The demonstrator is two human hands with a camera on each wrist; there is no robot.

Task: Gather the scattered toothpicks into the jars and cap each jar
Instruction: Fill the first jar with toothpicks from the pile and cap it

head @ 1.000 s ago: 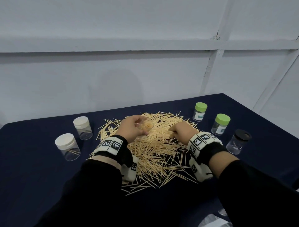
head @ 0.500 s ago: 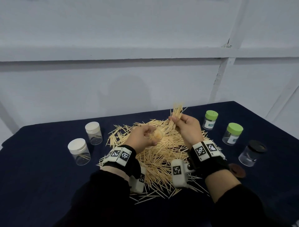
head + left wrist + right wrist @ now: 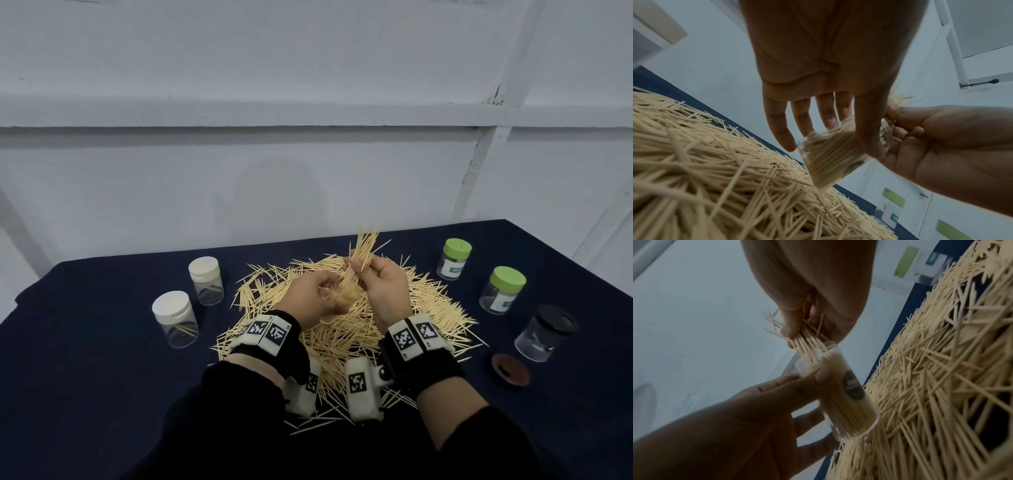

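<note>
My left hand (image 3: 320, 296) grips a clear jar (image 3: 842, 394) packed with toothpicks, tilted, its open mouth toward my right hand; the jar (image 3: 830, 155) shows between thumb and fingers in the left wrist view. My right hand (image 3: 373, 277) pinches a bundle of toothpicks (image 3: 361, 253) whose lower ends sit in the jar's mouth (image 3: 813, 350) while the upper ends fan out above. Both hands hover over the big heap of loose toothpicks (image 3: 346, 329) on the dark blue table (image 3: 102, 359).
Two white-capped jars (image 3: 176, 318) (image 3: 206, 280) stand to the left. At the right stand two green-capped jars (image 3: 455, 258) (image 3: 503, 289) and a black-topped clear jar (image 3: 544, 332), with a loose brown lid (image 3: 510, 369) lying before it. A pale wall is behind.
My right hand lifted a bundle of toothpicks off the heap and brought it to the mouth of the jar held in my left hand. The left hand rose slightly.
</note>
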